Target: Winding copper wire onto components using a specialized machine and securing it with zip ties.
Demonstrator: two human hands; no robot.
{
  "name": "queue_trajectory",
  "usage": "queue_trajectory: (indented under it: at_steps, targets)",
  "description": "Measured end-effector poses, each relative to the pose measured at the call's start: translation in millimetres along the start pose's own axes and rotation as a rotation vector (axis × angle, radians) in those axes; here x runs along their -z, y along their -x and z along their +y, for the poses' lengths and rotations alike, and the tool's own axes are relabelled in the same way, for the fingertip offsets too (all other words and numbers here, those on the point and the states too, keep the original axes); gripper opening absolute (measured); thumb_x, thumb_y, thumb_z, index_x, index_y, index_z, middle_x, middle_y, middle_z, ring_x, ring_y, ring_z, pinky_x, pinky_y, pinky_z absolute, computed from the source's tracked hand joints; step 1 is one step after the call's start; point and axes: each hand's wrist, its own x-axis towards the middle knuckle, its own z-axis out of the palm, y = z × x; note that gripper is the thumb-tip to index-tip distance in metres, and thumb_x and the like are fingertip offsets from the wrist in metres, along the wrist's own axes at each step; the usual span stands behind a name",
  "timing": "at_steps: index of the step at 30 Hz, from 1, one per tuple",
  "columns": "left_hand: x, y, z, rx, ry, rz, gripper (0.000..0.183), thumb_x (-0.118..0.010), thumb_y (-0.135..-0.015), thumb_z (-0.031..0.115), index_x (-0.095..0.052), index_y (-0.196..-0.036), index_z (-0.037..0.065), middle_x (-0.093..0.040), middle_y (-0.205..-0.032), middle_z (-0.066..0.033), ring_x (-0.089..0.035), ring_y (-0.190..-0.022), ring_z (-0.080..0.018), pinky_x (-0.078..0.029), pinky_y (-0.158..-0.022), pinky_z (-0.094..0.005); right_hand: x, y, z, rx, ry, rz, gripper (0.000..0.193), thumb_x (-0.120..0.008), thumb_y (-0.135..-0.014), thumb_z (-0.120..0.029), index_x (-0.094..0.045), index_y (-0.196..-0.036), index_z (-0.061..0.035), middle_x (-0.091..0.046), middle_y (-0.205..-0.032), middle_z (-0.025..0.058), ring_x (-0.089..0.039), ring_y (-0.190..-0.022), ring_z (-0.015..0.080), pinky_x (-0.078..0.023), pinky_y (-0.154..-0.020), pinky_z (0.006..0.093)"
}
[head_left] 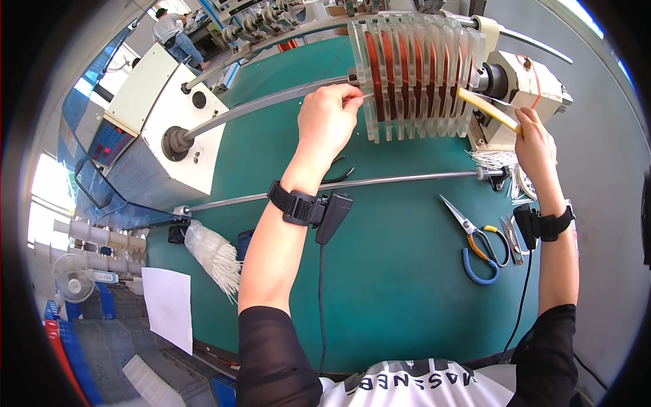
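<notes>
A row of clear plastic discs point(380, 129) with reddish-brown copper wire point(405, 88) wound between them sits on the machine's shaft. At its left side, the fingers of my left hand point(330, 121) pinch a thin pale strand point(368, 95) whose far end meets the discs. On the other side, my right hand point(537, 144) grips a flat yellow stick point(494, 112); its tip reaches the right-hand discs. A thin white line shows near the stick, but I cannot tell whether those fingers hold it too.
A winding machine point(152, 122) stands left, a white tailstock point(525, 81) right. Scissors point(472, 234) and small snips point(511, 237) lie on the green table point(400, 285). White ties point(494, 160), a bagged white bundle point(211, 252), paper point(167, 306) and a metal rod point(380, 181) are around. A person point(173, 34) sits behind.
</notes>
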Motion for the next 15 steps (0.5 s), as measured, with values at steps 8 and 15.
queue_trajectory:
  at_steps: [8, 15]
  targets:
    - [-0.8, 1.0, -1.6, 0.061, 0.066, -0.001, 0.013, -0.064, -0.079, 0.013, -0.07, -0.089, 0.006, -0.068, -0.078, -0.0113, -0.064, -0.066, -0.0233, -0.05, -0.066, -0.0316, 12.2, 2.6, 43.6, -0.139, 0.035, -0.004, 0.034, -0.049, -0.081, 0.001, -0.059, -0.113, -0.0027, -0.054, -0.122, 0.0076, -0.059, -0.098, 0.0314, -0.048, -0.086, 0.0365]
    - [3.2, 10.7, -4.8, 0.205, 0.333, -0.077, 0.015, -0.064, -0.079, 0.005, -0.068, -0.093, 0.001, -0.065, -0.073, -0.004, -0.055, -0.06, -0.0079, -0.047, -0.062, -0.0236, 14.7, 3.9, 44.2, -0.137, 0.031, -0.029, 0.034, -0.048, -0.082, 0.002, -0.058, -0.115, -0.0013, -0.052, -0.125, 0.0076, -0.06, -0.099, 0.0298, -0.048, -0.087, 0.0356]
